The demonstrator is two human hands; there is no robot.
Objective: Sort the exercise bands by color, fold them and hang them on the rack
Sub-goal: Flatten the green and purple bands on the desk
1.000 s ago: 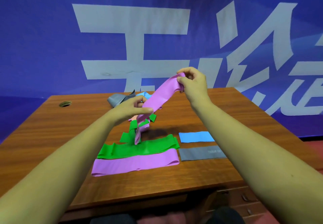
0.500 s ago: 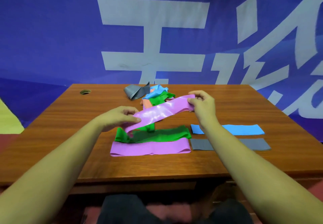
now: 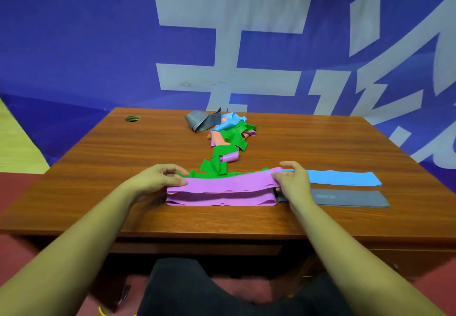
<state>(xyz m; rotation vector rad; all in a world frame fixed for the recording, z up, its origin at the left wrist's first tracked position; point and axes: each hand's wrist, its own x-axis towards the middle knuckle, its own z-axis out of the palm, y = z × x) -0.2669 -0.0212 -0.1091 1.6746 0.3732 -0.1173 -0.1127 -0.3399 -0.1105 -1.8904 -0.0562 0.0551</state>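
Two bare forearms reach forward from the bottom corners of the view, over the near edge of a wooden desk [image 3: 123, 157]. The left hand [image 3: 158, 180] and right hand [image 3: 293, 182] are set apart, one at each end of a folded purple band [image 3: 229, 183]. Each hand pinches its end between curled fingers and thumb, with the back of the hand facing up. The band stretches level between them, low over the desk, directly above a lower purple band [image 3: 222, 200] that lies flat near the front edge. Whether the two bands touch cannot be told.

Just behind the purple bands lies a folded green band [image 3: 197, 174], mostly hidden by them. To the right, a folded blue band [image 3: 343, 178] lies flat, and nearer the viewer a folded grey band [image 3: 350, 198]. The right hand covers the grey band's left end.

Further back, in the middle of the desk, sits a loose pile of unsorted bands [image 3: 232, 134] in green, blue, salmon pink and purple, with a crumpled grey band [image 3: 202, 120] at its far left. A green tail trails from the pile towards the hands.

The desk is reddish-brown with visible grain and a round cable hole [image 3: 132, 118] near its far left corner. Behind it hangs a blue-violet banner [image 3: 74, 44] with large pale grey characters. The floor [image 3: 14, 192] is dark red, with a yellow patch at the far left. The person's dark trousers [image 3: 197, 291] show below the desk edge.
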